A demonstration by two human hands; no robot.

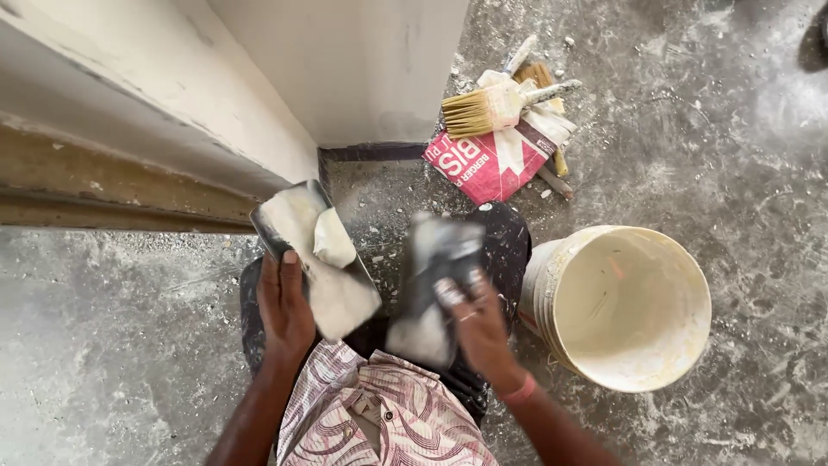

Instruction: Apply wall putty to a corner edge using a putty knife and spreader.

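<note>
A: What does the left hand [285, 306] hold?

B: It is closed around a flat metal trowel [315, 259], with the thumb lying on top of the blade. The blade is loaded with white putty [332, 255], and it points up and away, toward the base of the wall [345, 60].

A: And the right hand [479, 324]?

B: It grips a second blade [431, 289], which is blurred. There is some white putty on its lower end. The fingers are wrapped around it, and a pink band sits on the wrist. The two tools are near each other but not touching, as far as I can see.

A: What is around them?

B: A white bucket [625, 302] stands on the floor [733, 129] just to the right of the right hand. Farther away, near the wall corner, a red bag [487, 164] lies flat, and a wide brush [496, 105] rests on it with other tools. The floor is grey and covered with dust and white spots.
</note>
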